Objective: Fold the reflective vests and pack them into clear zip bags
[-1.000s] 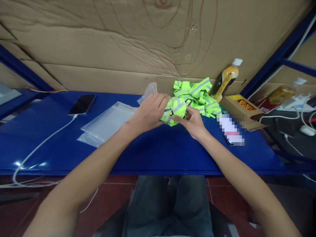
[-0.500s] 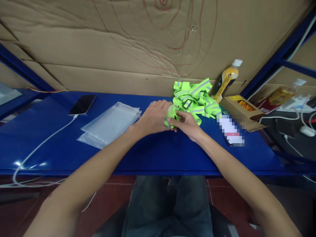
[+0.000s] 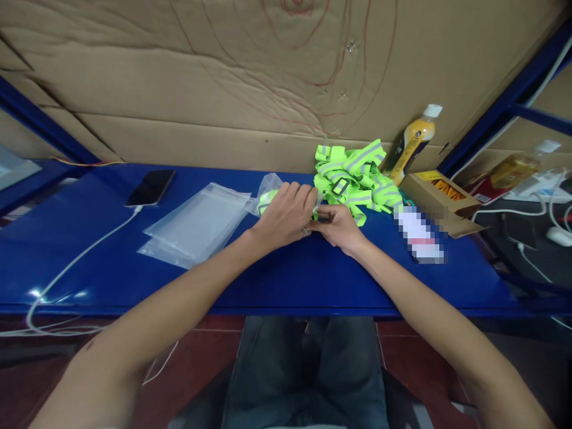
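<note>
A clear plastic bag (image 3: pixel 270 182) with a folded yellow-green reflective strap (image 3: pixel 267 200) inside shows beyond my left hand (image 3: pixel 288 215). The fingers of that hand are wrapped over the bag. My right hand (image 3: pixel 340 227) pinches the bag's near end, to the right of my left hand. Just behind my right hand lies a loose pile of yellow-green straps (image 3: pixel 351 176) with grey stripes and a black buckle. To the left, flat clear plastic bags (image 3: pixel 196 223) lie stacked on the blue table (image 3: pixel 268 286).
A black phone (image 3: pixel 151 187) with a white cable lies at the left. On the right are a blurred-out phone (image 3: pixel 420 235), an open cardboard box (image 3: pixel 440 199) and a yellow-labelled bottle (image 3: pixel 413 143). A cardboard wall (image 3: pixel 201 89) stands behind.
The bagged strap, earlier between both hands, now sticks out on the far left side of my left hand. My left hand has turned and covers more of it.
</note>
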`<state>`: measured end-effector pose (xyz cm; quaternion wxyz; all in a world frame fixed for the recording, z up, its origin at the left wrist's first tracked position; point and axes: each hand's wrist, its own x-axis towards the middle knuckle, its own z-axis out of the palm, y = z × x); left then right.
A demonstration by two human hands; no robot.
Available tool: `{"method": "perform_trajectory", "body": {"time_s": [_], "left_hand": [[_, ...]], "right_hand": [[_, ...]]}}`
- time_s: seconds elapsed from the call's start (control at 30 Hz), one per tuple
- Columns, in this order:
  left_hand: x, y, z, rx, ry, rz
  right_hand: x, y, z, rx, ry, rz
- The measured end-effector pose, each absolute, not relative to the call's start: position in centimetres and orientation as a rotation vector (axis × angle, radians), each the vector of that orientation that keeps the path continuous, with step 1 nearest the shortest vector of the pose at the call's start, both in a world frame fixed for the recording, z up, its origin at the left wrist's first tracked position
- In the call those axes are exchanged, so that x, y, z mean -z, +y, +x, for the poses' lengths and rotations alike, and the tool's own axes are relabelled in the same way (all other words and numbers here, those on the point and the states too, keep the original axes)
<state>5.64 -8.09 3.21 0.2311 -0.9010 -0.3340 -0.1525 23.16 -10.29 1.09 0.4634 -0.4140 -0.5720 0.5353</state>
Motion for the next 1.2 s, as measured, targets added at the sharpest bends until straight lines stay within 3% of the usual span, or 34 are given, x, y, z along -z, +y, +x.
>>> {"method": "perform_trajectory", "body": {"time_s": [0.53, 0.8, 1.03, 1.2], "left_hand": [[-2.9, -5.9, 3.8, 0.970, -1.012, -2.703], [-3.2, -8.5, 5.5, 0.533, -0.903, -2.659], [-4.5, -7.6, 4.0, 0.803, -1.004, -2.804], [-4.0, -6.5, 3.3, 0.661, -1.212, -2.756]], "right_hand": [[-3.4, -10.3, 24.3, -1.168, -1.431, -1.010], [-2.0, -9.5, 24.1, -1.178, -1.556, -0.946], [-2.6, -10.0, 24.7, -1.401, -1.528, -1.007], [-3.0, -10.4, 24.7, -1.388, -1.455, -1.059]]}}
